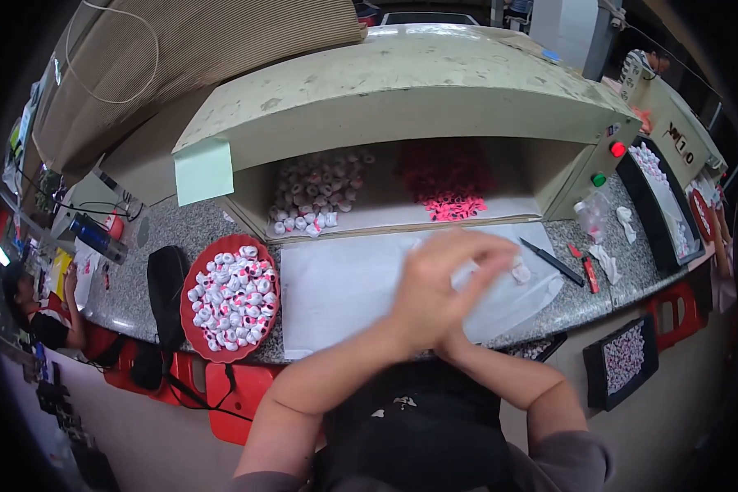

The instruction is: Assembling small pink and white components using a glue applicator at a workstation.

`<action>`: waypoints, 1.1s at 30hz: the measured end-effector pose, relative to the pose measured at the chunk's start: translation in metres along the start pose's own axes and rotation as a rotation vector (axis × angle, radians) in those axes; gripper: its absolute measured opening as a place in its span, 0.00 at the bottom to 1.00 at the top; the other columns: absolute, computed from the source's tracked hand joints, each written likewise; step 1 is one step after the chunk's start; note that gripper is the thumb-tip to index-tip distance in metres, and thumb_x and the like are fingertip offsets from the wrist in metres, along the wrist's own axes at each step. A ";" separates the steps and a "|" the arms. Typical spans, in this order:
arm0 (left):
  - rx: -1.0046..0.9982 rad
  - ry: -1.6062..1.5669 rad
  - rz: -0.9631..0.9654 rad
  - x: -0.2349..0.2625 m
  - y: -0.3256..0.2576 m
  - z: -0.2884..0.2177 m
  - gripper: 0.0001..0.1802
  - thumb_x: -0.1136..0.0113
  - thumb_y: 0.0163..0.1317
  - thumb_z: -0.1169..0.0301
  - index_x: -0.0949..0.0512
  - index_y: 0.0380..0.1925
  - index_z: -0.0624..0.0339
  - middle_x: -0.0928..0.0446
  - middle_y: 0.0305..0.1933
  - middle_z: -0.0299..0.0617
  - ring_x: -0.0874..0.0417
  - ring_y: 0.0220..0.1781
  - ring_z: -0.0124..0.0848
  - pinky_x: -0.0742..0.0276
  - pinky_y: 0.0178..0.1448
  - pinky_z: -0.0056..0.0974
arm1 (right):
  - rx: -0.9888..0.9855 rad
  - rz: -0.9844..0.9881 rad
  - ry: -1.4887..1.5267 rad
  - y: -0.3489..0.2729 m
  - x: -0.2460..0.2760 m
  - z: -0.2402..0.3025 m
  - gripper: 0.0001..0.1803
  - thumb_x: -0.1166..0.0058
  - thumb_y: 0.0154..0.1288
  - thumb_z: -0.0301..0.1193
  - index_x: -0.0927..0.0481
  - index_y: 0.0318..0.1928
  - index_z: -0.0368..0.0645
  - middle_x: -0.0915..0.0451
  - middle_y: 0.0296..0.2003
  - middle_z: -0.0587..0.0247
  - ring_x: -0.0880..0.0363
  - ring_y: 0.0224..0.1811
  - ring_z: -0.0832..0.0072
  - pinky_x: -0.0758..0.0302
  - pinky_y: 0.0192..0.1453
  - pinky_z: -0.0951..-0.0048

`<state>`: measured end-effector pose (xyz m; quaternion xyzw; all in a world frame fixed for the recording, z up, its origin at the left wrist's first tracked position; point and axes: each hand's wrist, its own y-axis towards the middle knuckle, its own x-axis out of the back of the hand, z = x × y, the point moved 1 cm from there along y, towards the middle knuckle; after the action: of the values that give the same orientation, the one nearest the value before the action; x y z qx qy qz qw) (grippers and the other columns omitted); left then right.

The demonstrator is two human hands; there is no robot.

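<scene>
Motion smears my left hand [444,283], which is raised over a white paper sheet [336,295] and reaches to the right. Its fingers look bent, but what they hold, if anything, is too blurred to tell. My right hand [451,340] shows only near the wrist, under the left one, and its fingers are hidden. A small whitish piece [521,271] lies on the sheet beside the left fingertips. To the left, a red scalloped basin [190,328] is heaped with small white pieces [234,299] marked pink and black.
An open-fronted cream booth [385,107] shelters white ring-like pieces [316,193] and bright pink pieces [455,205]. On the right are a dark slim knife [553,262], a red tool [590,275], a clear bottle [590,215], crumpled tissue [607,261] and a black tray [631,189]. Co-workers sit at both sides.
</scene>
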<state>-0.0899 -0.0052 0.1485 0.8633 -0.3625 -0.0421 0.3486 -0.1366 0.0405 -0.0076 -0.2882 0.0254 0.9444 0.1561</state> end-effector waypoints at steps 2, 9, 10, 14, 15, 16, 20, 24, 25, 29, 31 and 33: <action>-0.018 0.353 -0.143 0.052 0.021 0.062 0.08 0.52 0.57 0.75 0.25 0.31 0.68 0.24 0.25 0.41 0.24 0.29 0.25 0.31 0.35 0.27 | -0.004 -0.061 0.115 -0.006 0.013 0.006 0.16 0.66 0.46 0.25 0.43 0.40 0.40 0.36 0.33 0.56 0.34 0.24 0.69 0.34 0.28 0.69; -0.134 1.411 -0.081 0.137 0.058 0.296 0.14 0.48 0.51 0.66 0.27 0.41 0.50 0.30 0.45 0.47 0.32 0.49 0.46 0.39 0.52 0.50 | 0.145 -0.012 -0.073 -0.016 0.031 0.004 0.15 0.58 0.58 0.26 0.39 0.45 0.37 0.36 0.42 0.55 0.29 0.39 0.68 0.28 0.38 0.65; -0.135 1.414 -0.117 0.133 0.063 0.303 0.15 0.49 0.51 0.66 0.27 0.41 0.54 0.30 0.45 0.49 0.32 0.49 0.48 0.40 0.53 0.51 | 0.144 -0.019 -0.073 -0.015 0.033 0.005 0.15 0.58 0.58 0.26 0.39 0.45 0.37 0.36 0.42 0.55 0.29 0.39 0.68 0.28 0.38 0.65; -0.125 1.340 -0.130 0.127 0.068 0.303 0.17 0.52 0.52 0.67 0.29 0.41 0.64 0.30 0.44 0.53 0.32 0.50 0.48 0.42 0.54 0.50 | 0.041 -0.041 -0.035 -0.013 0.037 0.010 0.21 0.59 0.58 0.26 0.41 0.53 0.35 0.36 0.44 0.56 0.29 0.38 0.69 0.27 0.37 0.66; -0.116 1.343 -0.128 0.129 0.066 0.294 0.17 0.52 0.52 0.67 0.29 0.41 0.64 0.30 0.44 0.53 0.32 0.50 0.48 0.42 0.54 0.50 | 0.047 -0.004 -0.044 -0.014 0.036 0.008 0.23 0.59 0.58 0.26 0.43 0.55 0.35 0.36 0.44 0.56 0.29 0.39 0.69 0.26 0.36 0.66; -0.086 1.350 -0.084 0.127 0.067 0.283 0.16 0.51 0.53 0.69 0.28 0.41 0.64 0.30 0.44 0.52 0.30 0.48 0.46 0.38 0.52 0.47 | 0.041 -0.009 -0.048 -0.013 0.039 0.006 0.23 0.59 0.58 0.26 0.43 0.55 0.35 0.36 0.44 0.56 0.29 0.39 0.69 0.26 0.36 0.66; 0.371 0.505 -0.020 0.102 0.042 0.216 0.16 0.48 0.53 0.73 0.29 0.43 0.66 0.27 0.42 0.49 0.24 0.42 0.36 0.30 0.46 0.35 | 0.094 -0.004 -0.033 -0.013 0.037 0.005 0.26 0.60 0.57 0.24 0.45 0.57 0.35 0.36 0.45 0.58 0.31 0.41 0.71 0.26 0.35 0.68; 0.665 -0.273 -0.155 0.077 -0.024 0.143 0.17 0.49 0.55 0.76 0.30 0.46 0.68 0.28 0.43 0.43 0.24 0.42 0.31 0.30 0.49 0.32 | 0.183 -0.127 -0.202 -0.014 0.031 0.010 0.26 0.60 0.55 0.21 0.43 0.56 0.34 0.35 0.45 0.57 0.29 0.38 0.71 0.26 0.33 0.70; 0.677 -0.367 -0.210 0.074 -0.045 0.133 0.16 0.50 0.55 0.77 0.30 0.46 0.68 0.29 0.44 0.43 0.25 0.43 0.31 0.31 0.51 0.32 | 0.170 -0.115 -0.202 -0.016 0.033 0.011 0.26 0.60 0.55 0.21 0.43 0.56 0.34 0.35 0.45 0.57 0.29 0.38 0.71 0.26 0.33 0.70; 0.669 -0.564 -0.329 0.062 -0.107 0.112 0.16 0.50 0.54 0.80 0.31 0.45 0.68 0.30 0.43 0.41 0.27 0.44 0.31 0.34 0.54 0.35 | 0.262 -0.259 -0.077 -0.020 0.029 0.034 0.16 0.51 0.50 0.20 0.35 0.41 0.37 0.33 0.36 0.58 0.29 0.27 0.74 0.28 0.30 0.76; 0.686 -0.653 -0.401 0.055 -0.121 0.103 0.16 0.48 0.53 0.80 0.30 0.44 0.67 0.30 0.43 0.41 0.27 0.44 0.31 0.33 0.54 0.36 | 0.307 -0.196 0.063 -0.015 0.023 0.043 0.14 0.50 0.47 0.18 0.36 0.37 0.39 0.34 0.36 0.60 0.32 0.29 0.78 0.32 0.28 0.80; 0.673 -0.789 -0.503 0.050 -0.128 0.099 0.19 0.44 0.49 0.81 0.31 0.43 0.64 0.30 0.41 0.40 0.27 0.44 0.31 0.33 0.53 0.37 | 0.280 -0.197 0.071 -0.013 0.010 0.047 0.15 0.48 0.47 0.20 0.36 0.37 0.39 0.34 0.35 0.61 0.33 0.29 0.79 0.33 0.28 0.80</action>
<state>-0.0089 -0.0311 0.0016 0.9053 -0.2421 -0.3248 -0.1277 -0.1659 0.0621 0.0270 -0.2980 0.1337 0.9010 0.2855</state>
